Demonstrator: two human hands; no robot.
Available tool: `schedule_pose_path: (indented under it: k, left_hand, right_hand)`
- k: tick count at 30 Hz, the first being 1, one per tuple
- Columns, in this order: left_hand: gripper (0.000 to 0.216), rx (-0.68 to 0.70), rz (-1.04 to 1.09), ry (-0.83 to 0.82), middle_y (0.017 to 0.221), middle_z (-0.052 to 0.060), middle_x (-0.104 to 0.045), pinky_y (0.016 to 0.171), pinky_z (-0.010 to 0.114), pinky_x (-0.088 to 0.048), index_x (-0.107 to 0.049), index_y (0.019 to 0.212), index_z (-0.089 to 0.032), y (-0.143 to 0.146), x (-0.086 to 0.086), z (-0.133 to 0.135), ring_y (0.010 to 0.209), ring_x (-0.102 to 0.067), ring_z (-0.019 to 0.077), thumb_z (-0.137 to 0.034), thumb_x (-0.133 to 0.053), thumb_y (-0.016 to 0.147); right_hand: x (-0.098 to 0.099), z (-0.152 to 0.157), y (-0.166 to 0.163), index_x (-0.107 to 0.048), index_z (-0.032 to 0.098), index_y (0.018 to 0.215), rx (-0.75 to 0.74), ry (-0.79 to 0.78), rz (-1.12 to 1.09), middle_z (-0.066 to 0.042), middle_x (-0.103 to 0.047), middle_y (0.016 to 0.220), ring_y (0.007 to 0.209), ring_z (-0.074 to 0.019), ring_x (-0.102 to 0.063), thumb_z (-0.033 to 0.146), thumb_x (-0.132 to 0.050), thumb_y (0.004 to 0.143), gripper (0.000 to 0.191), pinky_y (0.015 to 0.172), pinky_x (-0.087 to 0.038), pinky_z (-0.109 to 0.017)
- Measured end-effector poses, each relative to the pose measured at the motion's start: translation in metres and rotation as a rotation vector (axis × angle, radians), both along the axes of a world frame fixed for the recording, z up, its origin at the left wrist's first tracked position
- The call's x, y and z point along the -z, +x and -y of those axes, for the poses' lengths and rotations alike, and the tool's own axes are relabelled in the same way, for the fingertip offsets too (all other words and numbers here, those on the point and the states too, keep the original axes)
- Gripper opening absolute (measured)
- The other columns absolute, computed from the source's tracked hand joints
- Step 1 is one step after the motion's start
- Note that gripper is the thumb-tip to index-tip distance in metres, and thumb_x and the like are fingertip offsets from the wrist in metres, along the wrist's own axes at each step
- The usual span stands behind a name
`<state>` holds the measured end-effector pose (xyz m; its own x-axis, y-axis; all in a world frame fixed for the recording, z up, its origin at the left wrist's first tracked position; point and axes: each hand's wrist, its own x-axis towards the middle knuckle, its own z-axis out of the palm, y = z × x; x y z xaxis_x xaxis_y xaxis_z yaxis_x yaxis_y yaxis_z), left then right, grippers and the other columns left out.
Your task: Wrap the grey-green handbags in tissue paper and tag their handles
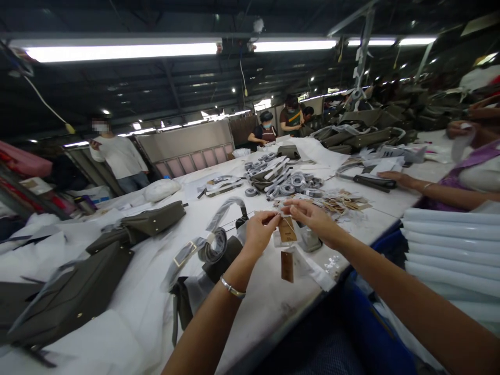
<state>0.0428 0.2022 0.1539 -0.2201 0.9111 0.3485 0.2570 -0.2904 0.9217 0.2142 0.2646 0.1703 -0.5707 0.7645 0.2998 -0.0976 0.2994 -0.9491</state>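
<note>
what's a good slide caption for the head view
Left hand and right hand handle a brown tag above a cluttered white table.

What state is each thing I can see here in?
Upper brown tag, held up, print showing
Left hand, fingers pinched at the tag's top
Right hand, fingers bent close by; grip unclear
Nearest strap, coiled
Large dark bag, lying down
Pale material at right, stacked
Ceiling lights, on

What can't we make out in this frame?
- Print on the upper brown hang tag: head view, too small and soft.
- What sits between the fingertips of the left hand and right hand: head view, fingers cover it.
- Rest of the co-worker at right: head view, cut by the right edge.
- Count in the far olive bag pile: head view, bags overlap.
</note>
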Motion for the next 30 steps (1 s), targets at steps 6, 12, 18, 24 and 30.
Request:
schedule_pose_path:
  k: [6,12,18,24,30]
  left_hand:
    - [0.026,-0.032,0.081,-0.012,0.077,0.004,-0.069,0.067,0.025,-0.047,-0.074,0.080,-0.016,-0.006,0.005,0.008,0.071,-0.061,0.0153,-0.042,-0.069,0.080]
    - [0.033,-0.053,0.246,-0.053,0.061,-0.001,-0.057,0.061,0.024,-0.045,-0.070,0.085,-0.015,-0.003,0.005,0.010,0.058,-0.052,0.0105,-0.048,-0.068,0.079]
    - [0.044,-0.036,0.420,-0.145,0.054,-0.007,-0.042,0.046,0.019,-0.034,-0.070,0.087,-0.013,-0.009,0.011,0.003,0.045,-0.034,0.0042,-0.054,-0.073,0.072]
    - [0.049,-0.058,0.532,-0.157,0.055,-0.009,-0.040,0.046,0.018,-0.034,-0.070,0.089,-0.014,-0.012,0.023,-0.013,0.045,-0.034,0.0033,-0.056,-0.079,0.066]
    - [0.052,-0.062,0.614,-0.152,0.061,-0.008,-0.045,0.048,0.017,-0.038,-0.068,0.090,-0.014,-0.011,0.020,-0.024,0.046,-0.038,0.0022,-0.058,-0.079,0.065]
  right_hand:
    - [0.037,0.005,-0.004,-0.074,0.020,0.094,0.014,-0.039,0.098,-0.005,-0.074,0.096,0.093,-0.0243,-0.066,0.055,-0.073,0.076,0.040,0.088,-0.048,-0.036]
    - [0.047,0.004,0.009,-0.066,0.018,0.085,0.025,-0.122,0.070,-0.001,-0.065,0.076,0.070,-0.0159,-0.058,0.061,-0.071,0.076,0.044,0.064,-0.045,-0.027]
    - [0.056,0.005,0.030,-0.066,0.020,0.083,-0.094,-0.424,-0.051,0.002,-0.060,0.070,0.059,-0.0116,-0.052,0.051,-0.076,0.075,0.034,0.055,-0.042,-0.024]
    - [0.069,-0.005,0.040,-0.062,0.021,0.076,-0.004,-0.503,-0.231,0.002,-0.061,0.069,0.062,-0.0129,-0.056,0.044,-0.078,0.073,0.028,0.061,-0.047,-0.026]
    - [0.088,-0.011,0.033,-0.065,0.020,0.085,0.116,-0.414,-0.064,-0.001,-0.066,0.074,0.057,-0.0111,-0.055,0.056,-0.080,0.067,0.043,0.055,-0.048,-0.027]
